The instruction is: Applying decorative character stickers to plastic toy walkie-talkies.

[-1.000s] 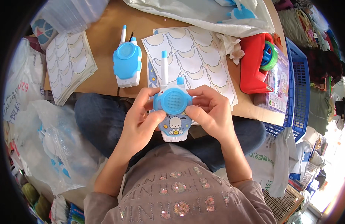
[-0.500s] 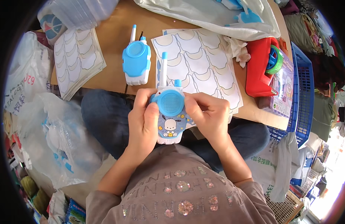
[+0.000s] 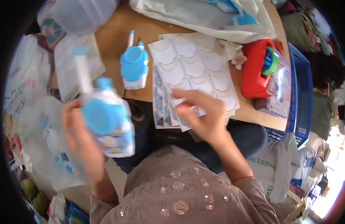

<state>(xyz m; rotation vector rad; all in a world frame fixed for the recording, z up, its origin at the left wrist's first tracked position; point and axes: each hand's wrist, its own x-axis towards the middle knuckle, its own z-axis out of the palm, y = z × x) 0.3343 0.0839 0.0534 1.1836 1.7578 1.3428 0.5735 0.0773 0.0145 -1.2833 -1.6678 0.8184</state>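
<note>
My left hand (image 3: pixel 81 138) is wrapped round the side of a toy walkie-talkie (image 3: pixel 99 115), white and blue with a stubby antenna and a cartoon sticker on its front. Motion smears both the hand and the toy. Over the near edge of the sticker sheets (image 3: pixel 172 71), my right hand (image 3: pixel 204 115) has its fingers apart, with nothing seen between them. A second blue-and-white walkie-talkie (image 3: pixel 134 67), without a sticker on its blue face, lies on the table between the two paper stacks.
A red tape dispenser (image 3: pixel 252 74) with green tape stands at the table's right, beside a boxed package (image 3: pixel 280 89) and a blue basket (image 3: pixel 303 100). A white sack (image 3: pixel 202 22) holding blue parts lies at the back. Clear plastic bags (image 3: pixel 42 138) sit at my left.
My left hand has carried the walkie-talkie to the left, away from my body's middle. The right hand has let go of it and its fingers have spread.
</note>
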